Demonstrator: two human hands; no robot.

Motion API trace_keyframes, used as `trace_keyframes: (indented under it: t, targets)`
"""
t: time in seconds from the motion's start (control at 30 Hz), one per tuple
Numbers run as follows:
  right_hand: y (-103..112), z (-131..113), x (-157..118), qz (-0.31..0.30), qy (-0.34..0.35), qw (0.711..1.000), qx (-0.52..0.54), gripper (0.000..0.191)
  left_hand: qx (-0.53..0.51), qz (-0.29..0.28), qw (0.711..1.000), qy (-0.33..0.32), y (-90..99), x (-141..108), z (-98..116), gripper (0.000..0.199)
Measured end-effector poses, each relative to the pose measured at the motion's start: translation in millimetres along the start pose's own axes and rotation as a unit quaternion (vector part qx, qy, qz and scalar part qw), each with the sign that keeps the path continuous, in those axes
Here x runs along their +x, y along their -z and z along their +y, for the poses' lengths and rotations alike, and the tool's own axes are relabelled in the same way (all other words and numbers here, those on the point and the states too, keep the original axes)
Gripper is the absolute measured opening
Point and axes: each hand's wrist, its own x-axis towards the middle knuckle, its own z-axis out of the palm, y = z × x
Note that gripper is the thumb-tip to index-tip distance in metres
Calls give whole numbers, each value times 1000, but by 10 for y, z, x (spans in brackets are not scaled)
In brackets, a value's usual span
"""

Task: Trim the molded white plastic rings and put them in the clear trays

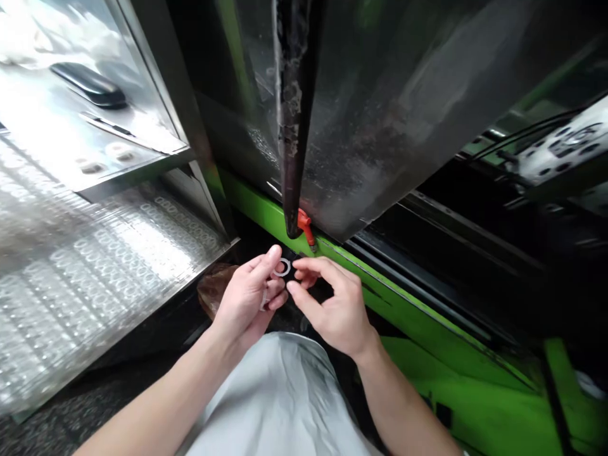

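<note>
Near the middle of the view, my left hand (247, 291) pinches a small pale ring (282, 268) between thumb and fingers. A second whitish piece (264, 299) shows against the curled fingers of that hand; its shape is partly hidden. Just to the right of the ring, my right hand (335, 301) is held with thumb and forefinger apart and bent. Nothing can be made out between those fingertips, which are close to the ring.
Left, a metal table (209, 256) bears rows of clear-looking rings under a shelf (137, 174) with a black case (90, 83), a slim knife-like tool (121, 132) and two round pieces. Ahead, a dark bar (291, 126), red nozzle (306, 229) and green machine frame (408, 310).
</note>
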Motion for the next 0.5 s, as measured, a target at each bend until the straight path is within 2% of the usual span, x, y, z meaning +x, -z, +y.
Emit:
trace_keyframes:
  t: [0.1,0.23,0.4,0.5]
  targets:
    - [-60,86,21,8,15,1000,-18,28,33,1,999,13,-35,11,-36,66]
    - [-73,131,36,8,28,998,-59,22,27,-46,998,17,-23,5,-41,61]
    - [56,83,112,-43,14,998,-52,16,35,-93,994,47,-34,27,-30,58]
    - [153,58,138,-39,11,998,-40,16,42,-124,989,75,-91,70,-39,58]
